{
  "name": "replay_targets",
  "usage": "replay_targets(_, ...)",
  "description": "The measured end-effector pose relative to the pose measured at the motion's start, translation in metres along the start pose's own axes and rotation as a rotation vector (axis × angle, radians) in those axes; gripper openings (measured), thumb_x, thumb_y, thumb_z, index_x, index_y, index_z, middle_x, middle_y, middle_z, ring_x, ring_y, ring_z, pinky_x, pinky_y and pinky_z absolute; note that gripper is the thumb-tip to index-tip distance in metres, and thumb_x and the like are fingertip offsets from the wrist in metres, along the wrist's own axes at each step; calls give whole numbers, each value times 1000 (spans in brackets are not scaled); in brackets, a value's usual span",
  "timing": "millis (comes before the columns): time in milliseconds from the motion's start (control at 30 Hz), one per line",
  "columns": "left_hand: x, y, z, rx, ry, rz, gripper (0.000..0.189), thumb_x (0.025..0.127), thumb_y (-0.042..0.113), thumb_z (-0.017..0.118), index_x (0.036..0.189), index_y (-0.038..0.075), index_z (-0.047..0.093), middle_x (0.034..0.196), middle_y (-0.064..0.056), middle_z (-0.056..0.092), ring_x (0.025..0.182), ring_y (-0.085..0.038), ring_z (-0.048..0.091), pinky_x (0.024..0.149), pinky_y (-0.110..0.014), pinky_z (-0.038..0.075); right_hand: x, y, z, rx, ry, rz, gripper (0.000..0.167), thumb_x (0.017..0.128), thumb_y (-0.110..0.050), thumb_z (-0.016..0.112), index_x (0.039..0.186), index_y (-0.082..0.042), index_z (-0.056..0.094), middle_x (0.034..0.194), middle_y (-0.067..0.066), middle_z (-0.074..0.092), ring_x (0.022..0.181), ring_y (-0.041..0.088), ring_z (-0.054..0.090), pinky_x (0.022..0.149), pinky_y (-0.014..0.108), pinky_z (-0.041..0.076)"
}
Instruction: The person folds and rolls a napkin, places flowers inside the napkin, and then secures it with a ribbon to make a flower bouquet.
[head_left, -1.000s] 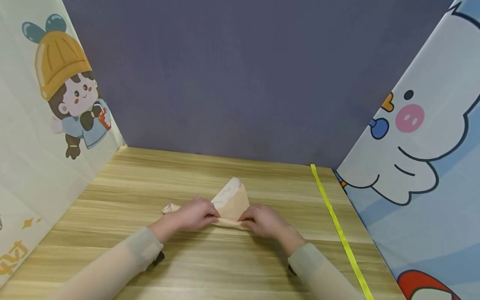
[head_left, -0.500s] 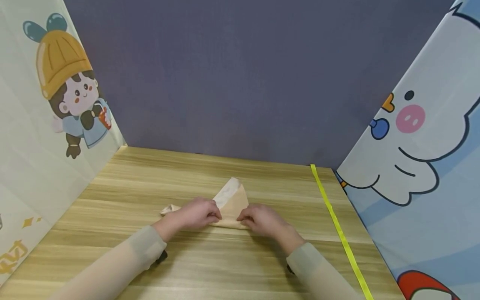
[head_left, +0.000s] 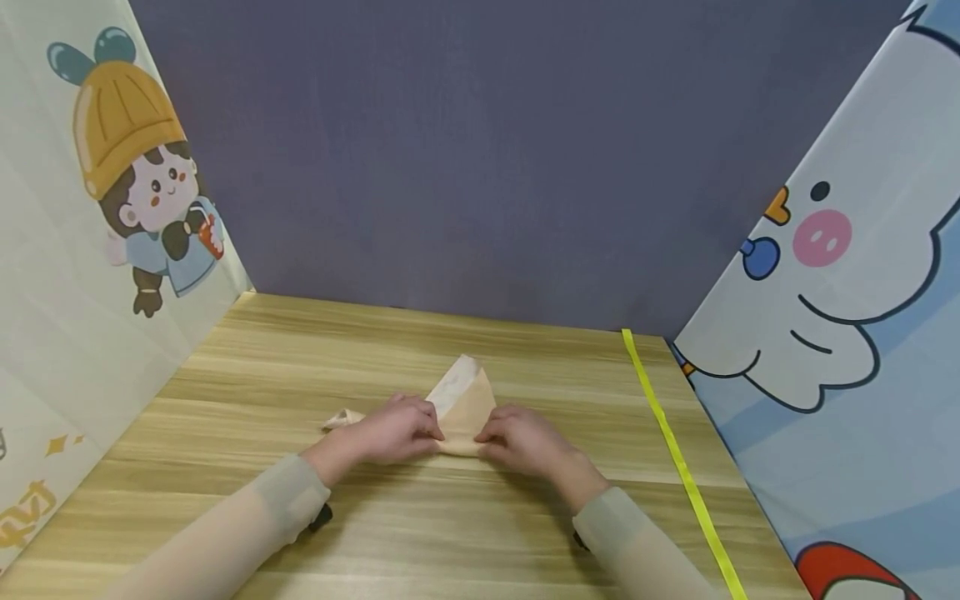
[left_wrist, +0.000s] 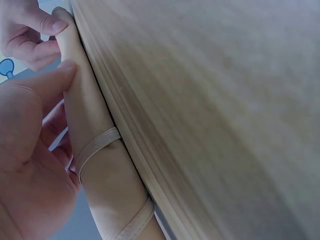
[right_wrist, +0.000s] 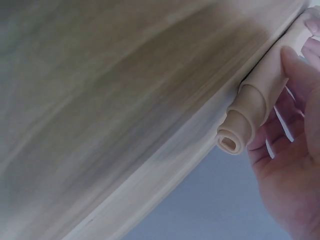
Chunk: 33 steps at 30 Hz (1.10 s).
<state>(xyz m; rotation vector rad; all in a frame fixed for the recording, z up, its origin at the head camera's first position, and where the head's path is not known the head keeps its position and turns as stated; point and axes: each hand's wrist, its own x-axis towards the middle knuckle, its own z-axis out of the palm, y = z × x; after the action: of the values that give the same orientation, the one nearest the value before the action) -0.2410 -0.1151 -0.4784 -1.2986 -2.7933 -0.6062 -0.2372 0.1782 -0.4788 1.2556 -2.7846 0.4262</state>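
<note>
A beige cloth [head_left: 468, 404] lies on the table, its near side rolled into a tube and a pointed flap still flat behind, with a paler strip on the flap's left edge. My left hand [head_left: 397, 429] holds the roll toward its left, thumb on the near side. On the right, my right hand [head_left: 528, 442] grips the same roll. In the left wrist view, the rolled cloth [left_wrist: 107, 170] shows slanting edges wound around it. Stepped spiral layers appear at the end of the rolled cloth [right_wrist: 260, 95] in the right wrist view. Most fingertips are hidden behind the roll.
A yellow strip [head_left: 675, 454] runs front to back along the right of the wood-grain table [head_left: 450, 533]. A dark panel [head_left: 450, 167] stands at the back. Printed cartoon panels flank the table, a left panel [head_left: 45, 333] and a right panel [head_left: 885, 350].
My left hand's fingers have shifted slightly to the right along the roll. The right hand stays almost in place, and the cloth's flap looks nearly the same.
</note>
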Motion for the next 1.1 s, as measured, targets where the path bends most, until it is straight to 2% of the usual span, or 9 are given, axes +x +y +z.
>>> replay_targets(233,3,0,-1,-26,12,-19,10,103,25,79,107,21,86,99,11,78,95,-6,69,92,-39,44,1,2,0,31,-19,31,13,105,-25,76,112,-19,85,103,-7,78,97,12,70,89,34,58)
replay_targets(367,3,-1,-1,-70,16,-47,6,104,23,77,109,22,80,96,13,80,89,-2,70,90,-39,44,0,2,1,68,-15,59,14,106,-23,76,119,-21,78,99,-6,77,91,9,69,82,31,58)
replay_targets(500,4,-1,-1,-81,26,-43,6,104,22,78,109,23,75,94,13,81,87,0,70,89,-39,44,-1,2,2,94,0,53,14,106,-21,75,119,-25,75,97,-7,76,85,5,66,77,27,56)
replay_targets(700,6,2,1,3,6,-63,7,103,26,77,108,23,83,105,11,81,97,-6,73,92,-41,49,-1,2,2,72,-36,66,15,106,-23,76,118,-25,84,103,-9,76,87,3,63,78,26,54)
replay_targets(800,7,4,2,84,4,-52,12,98,30,82,108,23,84,107,9,77,103,-12,71,96,-45,51,-1,3,1,70,-45,70,19,102,-27,80,120,-23,85,106,-8,72,88,4,59,79,25,52)
replay_targets(900,7,6,3,153,23,-21,16,92,31,86,106,23,85,106,8,71,105,-15,66,98,-46,51,1,2,1,52,-25,29,22,98,-29,86,118,-20,86,106,-7,70,91,6,59,81,26,53)
replay_targets(1000,6,5,3,171,50,14,12,93,28,87,104,23,86,102,9,72,103,-16,66,97,-44,51,3,2,1,32,-9,-14,20,97,-28,87,114,-18,87,104,-6,72,92,7,62,83,26,55)
replay_targets(1100,5,4,3,160,66,30,8,98,24,83,105,21,86,101,9,78,101,-16,71,97,-45,52,5,1,-1,38,-24,-16,16,100,-26,83,113,-17,86,102,-6,75,90,6,65,83,26,57)
